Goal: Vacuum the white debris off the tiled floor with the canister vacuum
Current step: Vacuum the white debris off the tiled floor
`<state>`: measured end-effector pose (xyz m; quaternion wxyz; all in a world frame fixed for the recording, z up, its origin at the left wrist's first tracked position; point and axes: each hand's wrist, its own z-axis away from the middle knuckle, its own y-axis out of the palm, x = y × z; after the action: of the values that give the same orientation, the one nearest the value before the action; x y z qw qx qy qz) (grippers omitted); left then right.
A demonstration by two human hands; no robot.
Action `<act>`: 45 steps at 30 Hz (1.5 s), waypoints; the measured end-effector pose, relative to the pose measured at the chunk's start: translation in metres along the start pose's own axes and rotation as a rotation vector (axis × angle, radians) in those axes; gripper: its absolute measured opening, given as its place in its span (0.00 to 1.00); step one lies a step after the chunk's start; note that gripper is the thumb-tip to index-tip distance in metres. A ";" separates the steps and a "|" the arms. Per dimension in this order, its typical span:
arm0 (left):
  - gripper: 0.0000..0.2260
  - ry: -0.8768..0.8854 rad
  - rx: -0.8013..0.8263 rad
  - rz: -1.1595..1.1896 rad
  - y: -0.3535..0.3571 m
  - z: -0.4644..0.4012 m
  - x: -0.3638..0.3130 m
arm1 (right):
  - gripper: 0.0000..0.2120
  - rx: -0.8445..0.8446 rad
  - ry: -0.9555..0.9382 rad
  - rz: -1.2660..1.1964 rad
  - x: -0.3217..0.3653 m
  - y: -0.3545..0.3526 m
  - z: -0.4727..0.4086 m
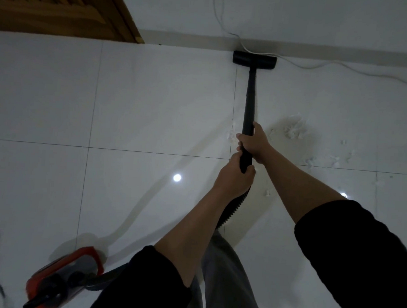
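- Both hands hold the black wand (250,104): the right hand (255,142) wraps its grip higher up the smooth tube, and the left hand (235,177) closes its grip just below, at the tube's lower end.
- From the left grip a ribbed black hose (236,203) drops down between the forearms.
- At the wand's far end, the flat, wide floor head (254,60) sits against the skirting, touching a thin white cable (322,64).
- White debris (294,129), fluffy and torn-looking, lies on the glossy tiled floor (153,103) just right of the right grip, with smaller wisps further right and a few bits left of the wand.
- An orange-and-grey canister (71,272) rests on the floor at lower left, well apart from the debris.
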<state>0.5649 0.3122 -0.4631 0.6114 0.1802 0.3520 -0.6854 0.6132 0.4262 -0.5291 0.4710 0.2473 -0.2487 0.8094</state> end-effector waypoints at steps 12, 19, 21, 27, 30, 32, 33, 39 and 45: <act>0.18 0.007 -0.036 0.002 0.022 0.034 0.013 | 0.22 0.030 -0.019 -0.033 -0.028 -0.007 0.028; 0.19 0.002 -0.038 -0.009 0.042 0.080 0.029 | 0.24 0.043 -0.011 -0.063 -0.059 -0.008 0.069; 0.18 0.009 -0.038 -0.006 0.050 0.095 0.035 | 0.27 0.045 0.000 -0.070 -0.070 -0.010 0.083; 0.17 0.010 -0.017 0.040 0.077 0.146 0.058 | 0.25 0.056 -0.016 -0.046 -0.107 -0.020 0.133; 0.16 0.013 -0.015 0.068 0.094 0.171 0.068 | 0.24 0.057 -0.035 -0.029 -0.127 -0.028 0.154; 0.15 0.015 -0.031 0.055 0.106 0.184 0.073 | 0.24 0.061 -0.034 -0.031 -0.140 -0.032 0.163; 0.16 0.013 -0.038 0.047 0.112 0.190 0.076 | 0.25 0.066 -0.032 -0.030 -0.147 -0.034 0.167; 0.16 0.003 -0.057 0.062 0.139 0.220 0.091 | 0.26 0.108 -0.001 -0.036 -0.183 -0.042 0.188; 0.18 -0.054 -0.057 0.051 0.161 0.246 0.099 | 0.24 0.141 0.018 -0.005 -0.210 -0.051 0.205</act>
<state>0.7466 0.0680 -0.4036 0.6429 0.1531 0.3502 -0.6638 0.7833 0.1834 -0.4992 0.4567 0.2734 -0.1862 0.8259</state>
